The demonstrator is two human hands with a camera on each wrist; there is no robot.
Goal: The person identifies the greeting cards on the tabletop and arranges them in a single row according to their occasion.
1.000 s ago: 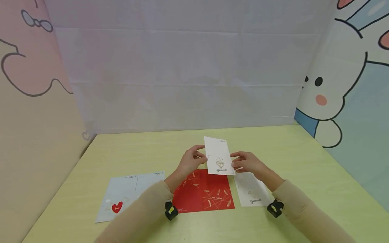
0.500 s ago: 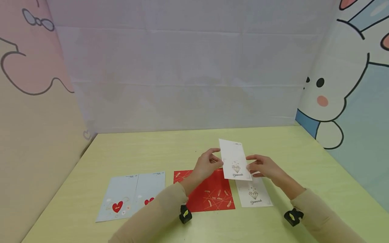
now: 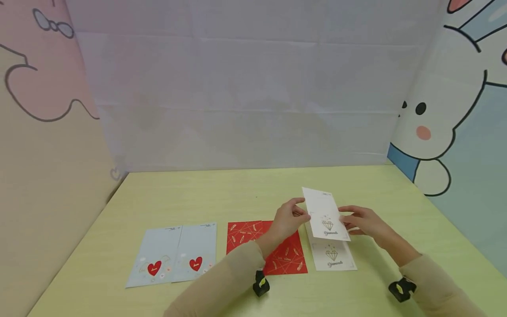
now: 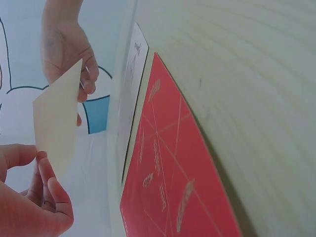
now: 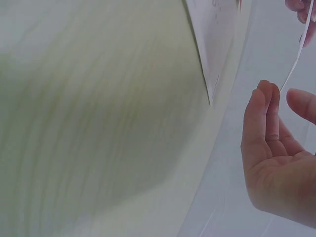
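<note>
A white card (image 3: 321, 211) with a gold diamond drawing and "Diamonds" lettering is held up, tilted, above a matching white card (image 3: 332, 255) that lies on the table. My left hand (image 3: 288, 219) pinches its left edge between thumb and fingers. At the opposite edge, my right hand (image 3: 366, 223) lightly holds the raised card, thumb and fingertips on either side. The right wrist view shows the raised card (image 5: 297, 54) as a thin, slightly bent strip. Left of the lying card is a red patterned card (image 3: 285, 257), partly hidden by my left forearm.
Two pale blue cards, a left one (image 3: 152, 251) and a right one (image 3: 198, 246), lie side by side with red hearts on them. The light wooden table (image 3: 190, 193) is bounded by a white back panel (image 3: 245, 88) and cartoon-printed side walls.
Both hands have moved right with the raised card and come a little lower, from above the red card to above the lying diamond card. The blue cards are less covered by my left sleeve.
</note>
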